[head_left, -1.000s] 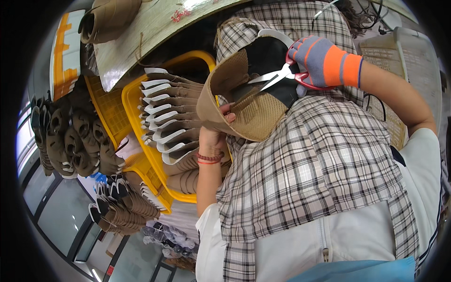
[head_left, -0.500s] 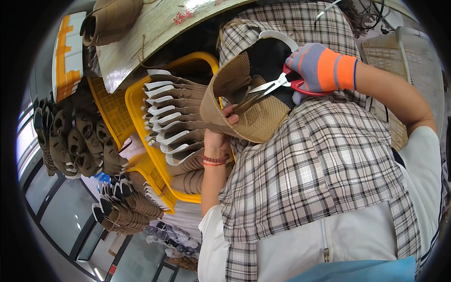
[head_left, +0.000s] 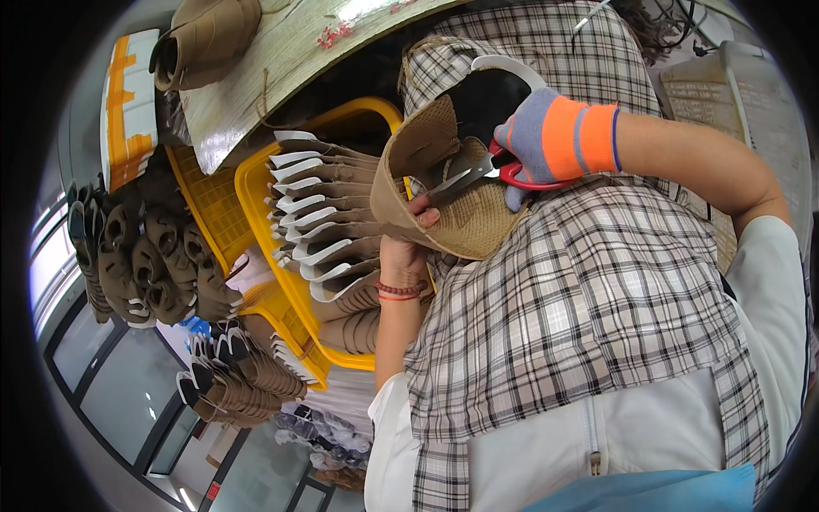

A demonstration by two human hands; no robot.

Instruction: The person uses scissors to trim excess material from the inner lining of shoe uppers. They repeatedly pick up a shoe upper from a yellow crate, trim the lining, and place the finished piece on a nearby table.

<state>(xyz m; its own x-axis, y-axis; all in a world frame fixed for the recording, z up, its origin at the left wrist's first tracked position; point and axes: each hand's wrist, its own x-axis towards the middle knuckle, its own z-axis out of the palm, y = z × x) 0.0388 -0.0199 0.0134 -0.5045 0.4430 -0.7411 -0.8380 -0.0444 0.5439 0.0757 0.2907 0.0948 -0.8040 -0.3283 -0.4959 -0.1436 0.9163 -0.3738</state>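
Observation:
My left hand [head_left: 424, 213], bare with beaded and red bands at the wrist, grips the lower left edge of a brown shoe upper [head_left: 401, 205]. The upper curves open over my lap, its textured tan lining facing me. My right hand [head_left: 542, 136], in a grey and orange glove, is closed round the red handles of a pair of scissors [head_left: 465, 181]. Their blades lie inside the upper, nearly together, with the tips close to my left fingers. Whatever is between the blades is too small to make out. A black piece with a white curved edge [head_left: 503, 66] adjoins the upper's far side.
To the left, a yellow basket [head_left: 247, 183] holds a row of brown uppers with white edges [head_left: 311, 213]. More brown uppers [head_left: 145, 256] hang in bunches farther left. A table [head_left: 281, 64] bearing a brown shoe upper [head_left: 205, 43] stands beyond; a pale crate [head_left: 708, 94] is at right.
My right hand has moved left, pushing the scissors deeper into the upper. The blades, spread apart before, have come nearly together. My left hand keeps its hold.

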